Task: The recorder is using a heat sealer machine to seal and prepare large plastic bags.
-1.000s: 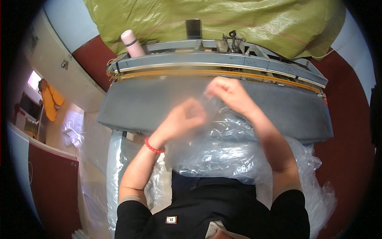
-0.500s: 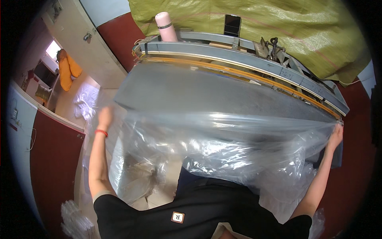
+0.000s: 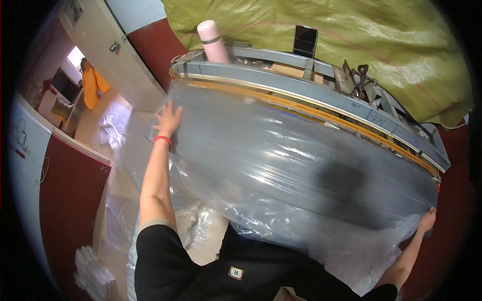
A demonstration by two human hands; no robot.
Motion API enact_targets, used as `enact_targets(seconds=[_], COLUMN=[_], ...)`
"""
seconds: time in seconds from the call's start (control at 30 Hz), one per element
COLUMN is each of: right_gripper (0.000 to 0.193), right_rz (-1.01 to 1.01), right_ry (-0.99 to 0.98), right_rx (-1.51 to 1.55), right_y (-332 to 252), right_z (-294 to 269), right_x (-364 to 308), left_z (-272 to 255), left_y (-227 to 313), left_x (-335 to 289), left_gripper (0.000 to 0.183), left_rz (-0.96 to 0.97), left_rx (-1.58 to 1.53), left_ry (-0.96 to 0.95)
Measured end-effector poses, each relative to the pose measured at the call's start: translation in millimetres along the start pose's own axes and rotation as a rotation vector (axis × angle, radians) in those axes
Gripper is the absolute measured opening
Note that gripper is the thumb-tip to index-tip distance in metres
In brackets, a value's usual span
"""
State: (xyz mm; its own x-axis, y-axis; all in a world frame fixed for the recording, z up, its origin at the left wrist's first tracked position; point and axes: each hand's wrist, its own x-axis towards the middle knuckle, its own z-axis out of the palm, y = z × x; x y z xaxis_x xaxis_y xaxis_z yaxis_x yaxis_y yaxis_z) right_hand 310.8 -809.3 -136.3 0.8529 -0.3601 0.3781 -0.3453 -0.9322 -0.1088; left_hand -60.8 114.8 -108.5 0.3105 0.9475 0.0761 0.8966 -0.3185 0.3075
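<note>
So, clear plastic sheet (image 3: pixel 271 178): lay spread across the grey padded table (image 3: pixel 346 138), shiny creases through the middle, its front part hanging over the near edge toward the black shirt (image 3: pixel 201 283).
Left hand (image 3: pixel 169 119): rested on the sheet by the table's left end, fingers splayed wide and flat.
Red bracelet (image 3: pixel 162 139): circled the left wrist.
Right hand (image 3: pixel 428 218): was at the table's right end, toward the near corner, fingers drawn in on the sheet's edge (small in view, exact pinch hard to read).
Shadow (image 3: pixel 344 180): fell dark across the table's right half.
Metal frame (image 3: pixel 251 75): ran along the table's far side, orange strip (image 3: pixel 301 106) between the two.
Pink bottle (image 3: pixel 216 47): stood at the frame's left end.
Dark phone (image 3: pixel 305 41): stood upright behind the frame, green tarp (image 3: pixel 241 27) at its back.
Dark clamp (image 3: pixel 361 80): sat on the frame, right of the phone.
Plastic bundle (image 3: pixel 93 273): lay low on the left, near the maroon panel (image 3: pixel 70 200).
Door (image 3: pixel 110 50): stood open, upper left.
</note>
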Motion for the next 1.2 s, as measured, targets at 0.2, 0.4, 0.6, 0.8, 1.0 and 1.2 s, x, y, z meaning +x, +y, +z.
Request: enact_targets(seconds=[0.2,0.4,0.6,0.8,1.0,1.2], right_gripper=[0.034,0.047,0.074,0.066,0.039,0.027], right_rz=[-0.024,-0.029,-0.053,-0.068,-0.351,-0.85], right_ry=[0.023,-0.114,0.051,-0.069,-0.363,-0.214], right_rx=[-0.023,-0.133,0.542,0.538,0.692,0.783], right_y=[-9.5,-7.0,46.5,25.7,-66.4,-225.2], right_z=[-2.1,11.7,-36.1,-22.3,-39.1,-86.6], right_x=[6.7,32.8,72.9,87.2,86.8,-11.5], left_z=[-2.0,-26.3,-6.2,120.8,63.3,-44.4], left_y=[-7.3,-58.4,-196.9,-290.9,-329.5,-337.9], left_x=[23.7,49.2,13.2,-84.7,-138.8,-149.7], left_gripper=[0.062,0.045,0.028,0.023,0.013,0.012], left_rz=[-0.189,-0.024,-0.01,0.021,-0.076,-0.216], left_rx=[0.057,-0.297,-0.519,0.052,0.006,-0.58], left_ry=[0.018,0.21,0.587,0.203,0.442,0.775])
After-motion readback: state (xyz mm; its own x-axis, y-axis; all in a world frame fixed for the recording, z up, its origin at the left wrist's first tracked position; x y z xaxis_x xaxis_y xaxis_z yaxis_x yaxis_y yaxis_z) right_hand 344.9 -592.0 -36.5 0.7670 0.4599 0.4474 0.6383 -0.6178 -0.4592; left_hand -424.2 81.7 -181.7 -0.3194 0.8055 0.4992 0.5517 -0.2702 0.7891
